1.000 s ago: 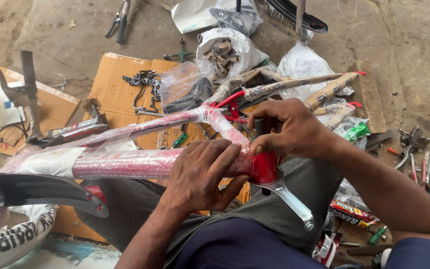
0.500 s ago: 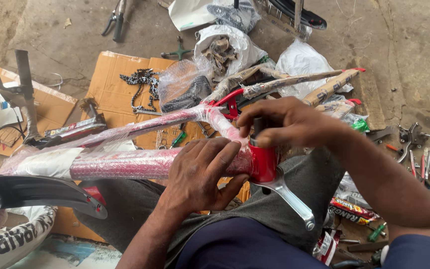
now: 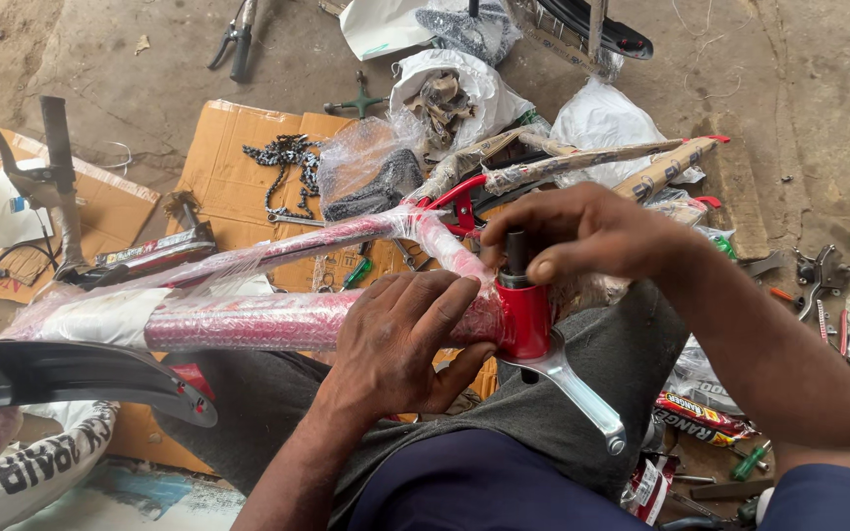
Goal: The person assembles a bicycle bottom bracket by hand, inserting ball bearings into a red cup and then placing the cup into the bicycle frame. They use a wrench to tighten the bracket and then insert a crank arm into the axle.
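Note:
A red bicycle frame [image 3: 248,320] wrapped in clear plastic lies across my lap. My left hand [image 3: 400,344] is laid flat on its thick tube, right beside the red bottom bracket shell [image 3: 523,320]. My right hand [image 3: 582,231] pinches a black cylindrical part [image 3: 516,258] that stands out of the top of that shell. A silver crank arm [image 3: 577,388] hangs from the shell's underside, pointing toward my right knee.
A black mudguard [image 3: 71,379] lies at the left. Flattened cardboard [image 3: 238,177] on the concrete floor holds a bicycle chain [image 3: 282,162]. Plastic bags [image 3: 464,93], pliers [image 3: 233,39] and wrapped parts lie beyond. Brake parts [image 3: 823,280] and small packets lie at the right.
My right hand has lifted slightly off the shell, so the black cylindrical part shows between its fingers. My left hand stays on the tube.

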